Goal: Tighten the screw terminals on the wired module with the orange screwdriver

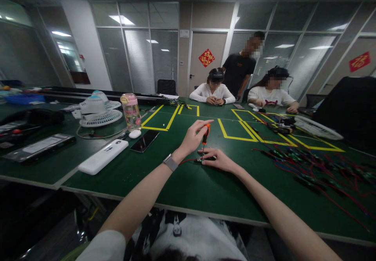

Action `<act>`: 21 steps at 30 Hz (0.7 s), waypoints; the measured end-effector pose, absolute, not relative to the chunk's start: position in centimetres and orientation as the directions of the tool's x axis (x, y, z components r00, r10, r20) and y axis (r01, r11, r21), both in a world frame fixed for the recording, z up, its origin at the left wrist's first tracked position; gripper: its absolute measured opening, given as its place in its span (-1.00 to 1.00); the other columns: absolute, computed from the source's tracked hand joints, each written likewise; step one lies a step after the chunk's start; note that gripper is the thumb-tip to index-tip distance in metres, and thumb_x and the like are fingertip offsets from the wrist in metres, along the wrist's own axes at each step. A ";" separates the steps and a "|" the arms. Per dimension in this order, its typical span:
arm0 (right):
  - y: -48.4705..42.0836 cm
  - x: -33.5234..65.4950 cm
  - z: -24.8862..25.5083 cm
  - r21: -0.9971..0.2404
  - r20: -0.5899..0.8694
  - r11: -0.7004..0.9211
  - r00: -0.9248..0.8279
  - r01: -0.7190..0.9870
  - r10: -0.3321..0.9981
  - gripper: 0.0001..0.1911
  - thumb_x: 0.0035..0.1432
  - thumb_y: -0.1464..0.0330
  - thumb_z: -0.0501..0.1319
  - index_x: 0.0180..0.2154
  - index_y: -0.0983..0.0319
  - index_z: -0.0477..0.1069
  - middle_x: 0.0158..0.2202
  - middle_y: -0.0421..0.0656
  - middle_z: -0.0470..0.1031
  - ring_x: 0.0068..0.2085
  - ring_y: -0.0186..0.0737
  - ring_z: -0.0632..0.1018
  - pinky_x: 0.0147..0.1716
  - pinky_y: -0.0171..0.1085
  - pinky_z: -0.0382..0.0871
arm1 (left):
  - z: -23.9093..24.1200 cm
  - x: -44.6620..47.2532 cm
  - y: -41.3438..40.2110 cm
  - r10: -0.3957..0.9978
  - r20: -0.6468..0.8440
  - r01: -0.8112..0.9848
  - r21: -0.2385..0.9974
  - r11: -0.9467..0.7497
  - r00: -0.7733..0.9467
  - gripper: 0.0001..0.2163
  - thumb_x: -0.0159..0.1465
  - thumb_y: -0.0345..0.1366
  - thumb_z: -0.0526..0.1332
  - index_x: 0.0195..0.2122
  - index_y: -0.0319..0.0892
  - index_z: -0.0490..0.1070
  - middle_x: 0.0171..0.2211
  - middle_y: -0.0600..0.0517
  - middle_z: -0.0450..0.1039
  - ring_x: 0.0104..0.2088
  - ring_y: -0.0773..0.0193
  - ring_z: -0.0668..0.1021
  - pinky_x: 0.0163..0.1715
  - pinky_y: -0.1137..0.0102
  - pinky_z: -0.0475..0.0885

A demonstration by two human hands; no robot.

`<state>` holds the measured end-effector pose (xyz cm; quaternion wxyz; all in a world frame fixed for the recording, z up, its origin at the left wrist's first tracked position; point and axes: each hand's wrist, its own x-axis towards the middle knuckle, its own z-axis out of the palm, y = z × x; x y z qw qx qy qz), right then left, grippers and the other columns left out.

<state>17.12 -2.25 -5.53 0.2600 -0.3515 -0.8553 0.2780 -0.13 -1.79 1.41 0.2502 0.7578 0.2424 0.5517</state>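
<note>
My left hand (194, 135) grips the orange and black handle of a screwdriver (207, 132), its index finger stretched out over the top. The screwdriver stands nearly upright, with its shaft pointing down at a small circuit board (199, 159) on the green table. Whether the tip touches the board I cannot tell. My right hand (217, 160) lies low on the table, its fingers closed around the board's right side and holding it down. A red wire (188, 161) runs left from the board, under my left wrist.
Left are a white power bank (103, 156), a phone (145, 141), a bottle (131, 112) and a small fan (101, 116). Many wired circuit boards (320, 167) are heaped at right. Yellow tape (241, 137) marks the green table (164, 182). Two people sit opposite; another person stands behind them.
</note>
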 end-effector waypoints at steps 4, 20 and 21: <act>-2.3 17.1 -5.5 -0.661 0.255 0.603 -0.621 0.448 0.741 -0.67 0.03 0.11 0.27 -0.18 0.11 0.55 0.09 -0.07 0.42 0.15 -0.01 0.36 0.18 0.05 0.08 | 1.4 -0.1 -1.8 0.639 0.725 0.071 0.645 -0.761 0.259 -0.73 0.31 -0.30 0.07 0.00 -0.12 0.42 -0.14 -0.04 0.45 -0.16 0.29 0.50 -0.14 0.40 0.41; -2.3 17.1 -5.5 -0.667 0.234 0.583 -0.613 0.463 0.755 -0.68 0.03 0.14 0.28 -0.18 0.13 0.55 0.09 -0.05 0.41 0.17 -0.01 0.34 0.21 0.06 0.03 | 1.4 -0.2 -1.6 0.625 0.755 0.160 0.605 -0.780 0.196 -0.75 0.22 -0.27 0.20 -0.07 -0.14 0.47 -0.26 0.00 0.41 -0.27 0.32 0.47 -0.22 0.44 0.41; -2.3 17.1 -5.4 -0.668 0.234 0.583 -0.612 0.463 0.755 -0.67 0.03 0.14 0.28 -0.18 0.13 0.55 0.09 -0.05 0.41 0.17 -0.01 0.34 0.21 0.06 0.02 | 1.4 -0.2 -1.7 0.623 0.754 0.164 0.601 -0.782 0.208 -0.75 0.23 -0.27 0.20 -0.07 -0.13 0.47 -0.25 0.00 0.40 -0.26 0.32 0.47 -0.22 0.44 0.40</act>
